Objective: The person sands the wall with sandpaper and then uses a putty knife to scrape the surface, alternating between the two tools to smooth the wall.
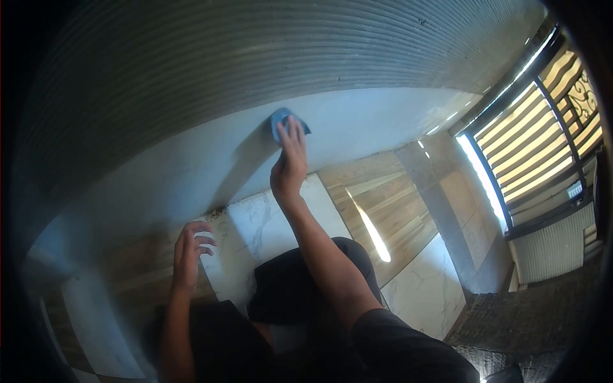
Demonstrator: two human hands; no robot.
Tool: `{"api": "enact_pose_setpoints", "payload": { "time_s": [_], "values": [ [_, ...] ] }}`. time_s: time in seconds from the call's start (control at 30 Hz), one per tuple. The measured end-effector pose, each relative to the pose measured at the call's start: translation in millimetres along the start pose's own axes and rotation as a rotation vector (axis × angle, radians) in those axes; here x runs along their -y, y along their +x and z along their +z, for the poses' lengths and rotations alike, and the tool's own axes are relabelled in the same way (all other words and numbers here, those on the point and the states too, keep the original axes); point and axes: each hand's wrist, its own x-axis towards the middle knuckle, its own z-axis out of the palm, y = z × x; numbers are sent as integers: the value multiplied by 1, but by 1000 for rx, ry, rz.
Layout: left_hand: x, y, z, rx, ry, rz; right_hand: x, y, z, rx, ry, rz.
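My right hand (pixel 292 156) reaches out to the low white wall band (pixel 364 115) and presses a small blue-grey sheet (pixel 280 119) against it with the fingertips. The sheet has a dark edge at its right corner and looks a little blurred; whether it is cloth or sandpaper I cannot tell. My left hand (pixel 190 250) hangs lower left over the floor near the wall's foot, its fingers loosely bent and apart, holding nothing. The shadow of my right arm falls across the white band.
Ribbed grey wall (pixel 306 51) rises above the white band. Marble-look tile (pixel 255 220) and wood-look tile (pixel 383 191) make up the floor, with a bright strip of sunlight. My dark-clothed knees (pixel 306 274) are close below. To the right stands a slatted metal gate (pixel 530 147).
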Motion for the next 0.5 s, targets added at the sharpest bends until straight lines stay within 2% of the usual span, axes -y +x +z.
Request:
{"api": "enact_pose_setpoints", "payload": {
  "time_s": [0.03,0.1,0.13,0.2,0.23,0.33,0.4,0.5],
  "values": [
    [1,0,0,-6,9,7,-2,-1,-1,-4,-2,4],
    [2,-1,-2,-12,24,15,-5,-2,-1,-122,42,390],
    [2,-1,-3,-15,17,20,-4,-3,1,-124,44,392],
    [3,-1,-4,-15,11,20,-1,-12,7,8,31,106],
    [4,0,-4,-25,6,17,0,-12,9,92,63,35],
    [12,0,-6,-35,59,8,-6,-6,10,-14,127,151],
    [16,-1,-11,-47,123,9,-10,-2,6,-140,164,407],
    [15,-4,-5,22,167,57,1,-4,6,-58,180,396]
  ]
}}
